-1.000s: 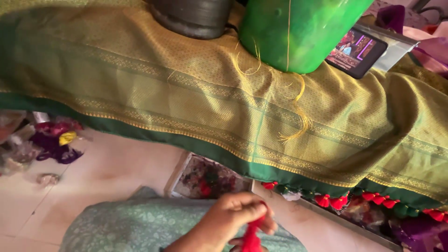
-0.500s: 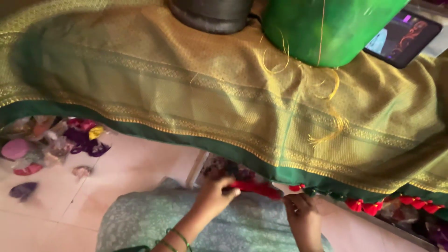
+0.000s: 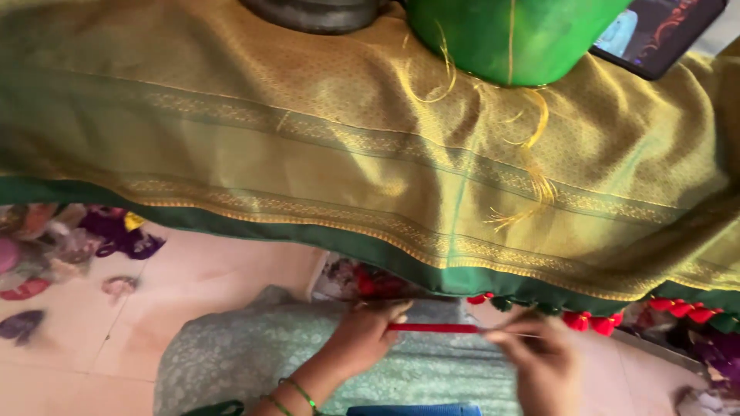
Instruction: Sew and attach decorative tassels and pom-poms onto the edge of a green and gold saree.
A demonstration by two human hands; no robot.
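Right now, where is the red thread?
In the head view the red thread is stretched level between the left hand and right hand, low centre, just below the golden-green cloth's dark green border.

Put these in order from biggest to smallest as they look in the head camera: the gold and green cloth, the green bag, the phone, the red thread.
1. gold and green cloth, spanning the view
2. green bag, partly cut off
3. phone, only partly in view
4. red thread, stretched between the left hand and right hand

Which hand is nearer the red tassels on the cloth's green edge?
Right. The right hand sits just below the red tassels; the left hand is farther off, holding the red thread's other end.
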